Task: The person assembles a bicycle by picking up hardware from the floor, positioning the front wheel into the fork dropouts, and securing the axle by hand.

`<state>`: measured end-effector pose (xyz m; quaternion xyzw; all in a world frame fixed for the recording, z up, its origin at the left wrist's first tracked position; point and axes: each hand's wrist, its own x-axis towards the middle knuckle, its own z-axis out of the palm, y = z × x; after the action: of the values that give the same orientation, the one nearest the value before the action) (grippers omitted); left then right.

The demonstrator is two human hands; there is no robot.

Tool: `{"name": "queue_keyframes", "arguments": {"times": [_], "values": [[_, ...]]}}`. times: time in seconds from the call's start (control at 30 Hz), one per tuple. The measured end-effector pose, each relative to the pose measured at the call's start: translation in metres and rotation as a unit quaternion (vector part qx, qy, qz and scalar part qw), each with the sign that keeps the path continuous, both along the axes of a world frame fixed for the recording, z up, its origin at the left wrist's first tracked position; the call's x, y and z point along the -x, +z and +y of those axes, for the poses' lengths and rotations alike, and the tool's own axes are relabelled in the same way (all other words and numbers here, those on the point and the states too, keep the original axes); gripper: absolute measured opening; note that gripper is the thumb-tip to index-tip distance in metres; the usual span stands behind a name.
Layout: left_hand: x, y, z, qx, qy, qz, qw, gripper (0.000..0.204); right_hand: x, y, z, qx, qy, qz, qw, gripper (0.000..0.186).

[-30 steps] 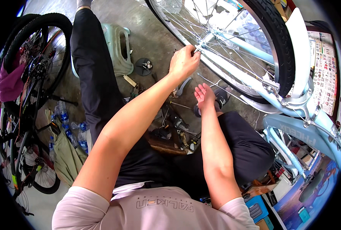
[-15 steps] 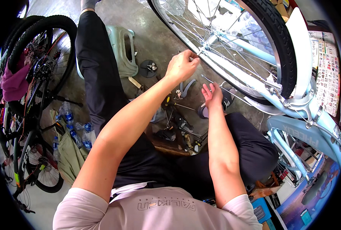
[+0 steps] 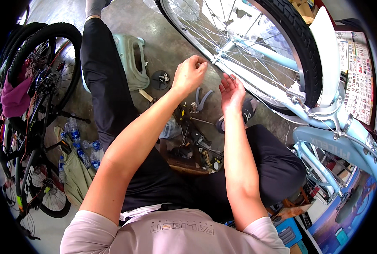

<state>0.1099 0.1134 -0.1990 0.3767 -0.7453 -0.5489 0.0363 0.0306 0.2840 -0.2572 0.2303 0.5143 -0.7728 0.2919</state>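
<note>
My left hand is raised just left of the wheel's hub axle, with its fingers curled together in a pinch. What they hold, if anything, is too small or hidden to make out. My right hand is open below the hub, palm turned up, its fingers stretched toward the fork leg. A light blue bicycle has its spoked wheel with a black tyre in front of me. A white mudguard arches over that tyre.
Brake levers, a screwdriver and other loose tools lie on the floor between my legs. Beyond my left leg stand a pale green plastic stool and a black round dish of small parts. Black bicycles and water bottles are at left.
My left hand has drawn back a little to the left, away from the hub axle. The right hand has risen toward the fork, its fingers opening further.
</note>
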Motion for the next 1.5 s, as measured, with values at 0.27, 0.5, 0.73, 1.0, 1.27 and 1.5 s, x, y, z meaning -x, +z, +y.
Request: {"name": "queue_keyframes", "arguments": {"times": [0.27,0.5,0.73,1.0,1.27,1.5], "values": [[-0.004,-0.017,0.0,-0.017,0.04,0.019,0.999,0.03,-0.01,0.01,0.0,-0.018,-0.013,0.044,0.999,0.032],[-0.013,-0.017,0.002,-0.048,0.057,-0.012,0.997,0.033,-0.009,0.022,-0.004,0.013,-0.041,0.064,0.997,0.033],[-0.021,-0.025,0.003,-0.048,0.053,-0.022,0.997,0.033,-0.013,0.022,-0.002,0.01,-0.033,0.067,0.997,0.034],[-0.027,-0.031,0.003,-0.05,0.063,-0.015,0.997,0.033,-0.01,0.025,-0.004,0.027,-0.052,0.067,0.996,0.033],[-0.005,-0.01,0.013,-0.034,0.042,0.009,0.999,0.037,-0.007,0.031,-0.004,0.022,-0.054,0.066,0.996,0.031],[0.022,-0.005,0.015,-0.071,0.063,0.018,0.995,0.037,-0.014,0.044,-0.008,-0.002,-0.065,0.059,0.996,0.032]]}}
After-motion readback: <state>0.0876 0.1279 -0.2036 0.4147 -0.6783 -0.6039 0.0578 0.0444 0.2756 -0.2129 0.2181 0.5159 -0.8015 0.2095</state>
